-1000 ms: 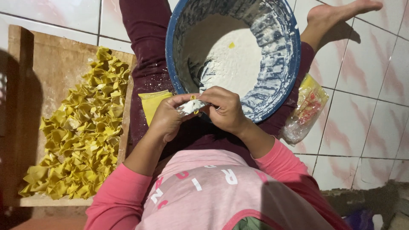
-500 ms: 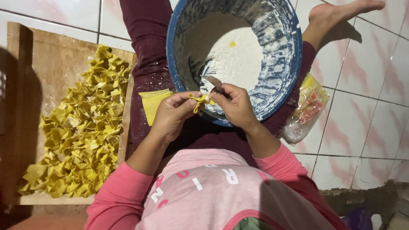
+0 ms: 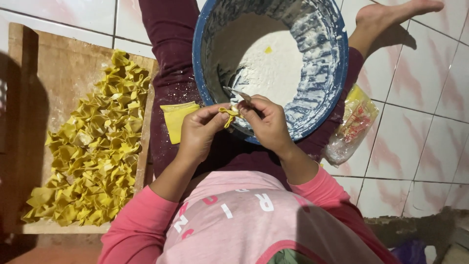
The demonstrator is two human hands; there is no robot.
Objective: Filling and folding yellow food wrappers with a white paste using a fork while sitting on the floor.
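I saw a small yellow dough wrapper [image 3: 228, 114], thin and soft, folded and crumpled into a pinched bundle. It was held up off the lap, just in front of the near rim of the blue bowl, gripped at both ends between fingertips. A thin grey metal utensil [image 3: 238, 93], narrow and flat, its kind unclear, lay slanted just above the wrapper, its tip pointing out over the white floury inside of the bowl, its handle end hidden.

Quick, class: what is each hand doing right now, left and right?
Left hand: closed, pinching the folded yellow wrapper.
Right hand: closed on the same wrapper, with a small metal utensil sticking out above its fingers.
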